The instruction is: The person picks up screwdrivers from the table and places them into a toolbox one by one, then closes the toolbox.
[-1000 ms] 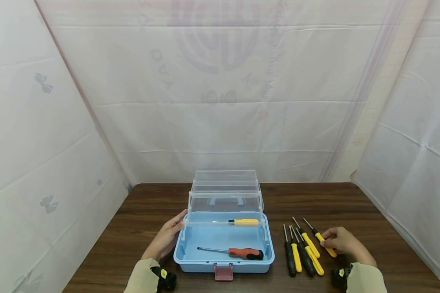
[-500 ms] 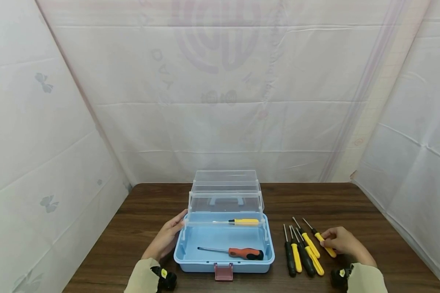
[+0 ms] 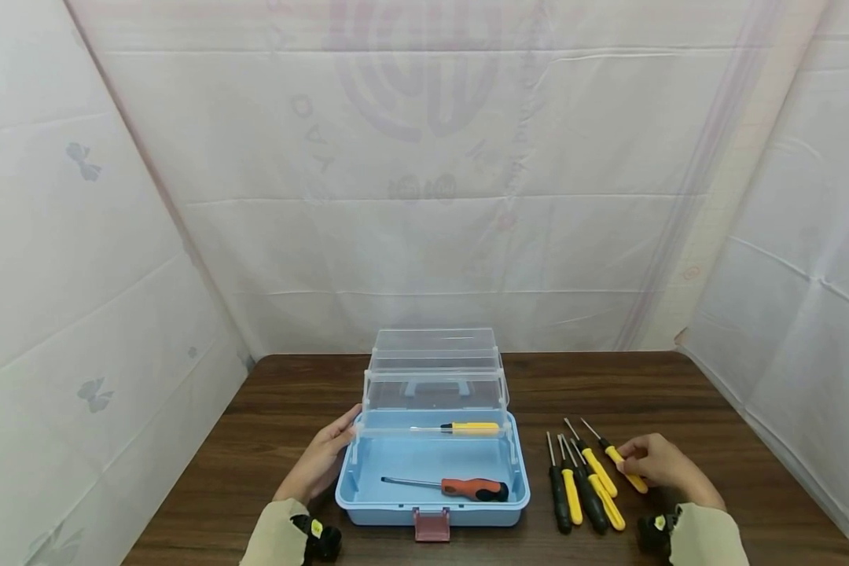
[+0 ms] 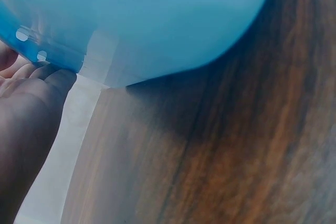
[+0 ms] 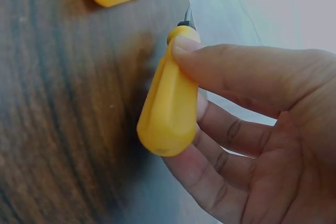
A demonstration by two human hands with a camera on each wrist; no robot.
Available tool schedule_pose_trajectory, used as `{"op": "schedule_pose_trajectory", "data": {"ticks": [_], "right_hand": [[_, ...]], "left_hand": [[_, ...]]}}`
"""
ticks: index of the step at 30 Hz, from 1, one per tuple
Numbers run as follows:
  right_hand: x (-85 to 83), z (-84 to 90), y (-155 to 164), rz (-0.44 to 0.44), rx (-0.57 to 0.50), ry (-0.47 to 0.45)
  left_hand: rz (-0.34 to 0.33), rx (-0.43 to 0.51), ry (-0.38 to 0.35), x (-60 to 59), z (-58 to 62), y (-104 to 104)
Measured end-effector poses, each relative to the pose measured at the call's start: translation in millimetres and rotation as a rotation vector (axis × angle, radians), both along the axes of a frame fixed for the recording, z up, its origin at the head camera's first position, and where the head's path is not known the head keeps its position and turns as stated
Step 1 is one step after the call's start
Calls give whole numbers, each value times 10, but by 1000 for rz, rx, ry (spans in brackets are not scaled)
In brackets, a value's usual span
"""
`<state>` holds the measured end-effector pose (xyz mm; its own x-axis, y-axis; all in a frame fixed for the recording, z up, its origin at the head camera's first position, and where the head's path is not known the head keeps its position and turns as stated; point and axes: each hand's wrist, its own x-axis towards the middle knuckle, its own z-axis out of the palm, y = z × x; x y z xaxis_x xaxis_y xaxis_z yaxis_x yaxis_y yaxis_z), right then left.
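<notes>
Right hand (image 3: 661, 464) at about 4 o'clock on the table (image 3: 714, 409) pinches the yellow handle of a small screwdriver (image 3: 619, 458), thumb on top and fingers curled under it, as the right wrist view shows (image 5: 170, 98); the handle looks just off the wood there, or barely touching, hard to tell. It is the rightmost of a tight row of yellow and black screwdrivers (image 3: 580, 487) lying at 3 to 4 o'clock of the toolbox (image 3: 431, 503). Left hand (image 3: 321, 460) at 8 o'clock rests flat against the left wall of the blue toolbox, fingers fairly straight and not curled round anything. The box is open, clear lid and tray (image 3: 435, 377) raised at the 12 o'clock side, one yellow screwdriver (image 3: 460, 428) on the tray ledge, an orange-handled screwdriver (image 3: 467, 489) in the bottom. Risks: the grip is a light pinch near the handle end, so the long shaft could tip down and slip out. The neighbour at 9 o'clock of it lies very near, so a sideways drag would likely knock it and roll the row. The tip could also catch on the box rim or the raised tray arms, and the light box may slide if the left hand only leans on it.
</notes>
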<state>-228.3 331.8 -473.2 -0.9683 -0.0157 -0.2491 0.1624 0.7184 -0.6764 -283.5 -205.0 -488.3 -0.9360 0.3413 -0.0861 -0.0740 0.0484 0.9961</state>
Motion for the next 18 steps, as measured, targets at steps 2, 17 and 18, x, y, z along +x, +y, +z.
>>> {"op": "schedule_pose_trajectory", "data": {"ticks": [2, 17, 18], "right_hand": [[-3, 15, 2, 2, 3, 7], [-32, 118, 10, 49, 28, 70], [-30, 135, 4, 50, 30, 73]], "left_hand": [[8, 3, -6, 0, -5, -1], [1, 5, -11, 11, 9, 3], [8, 6, -12, 9, 6, 6]]}}
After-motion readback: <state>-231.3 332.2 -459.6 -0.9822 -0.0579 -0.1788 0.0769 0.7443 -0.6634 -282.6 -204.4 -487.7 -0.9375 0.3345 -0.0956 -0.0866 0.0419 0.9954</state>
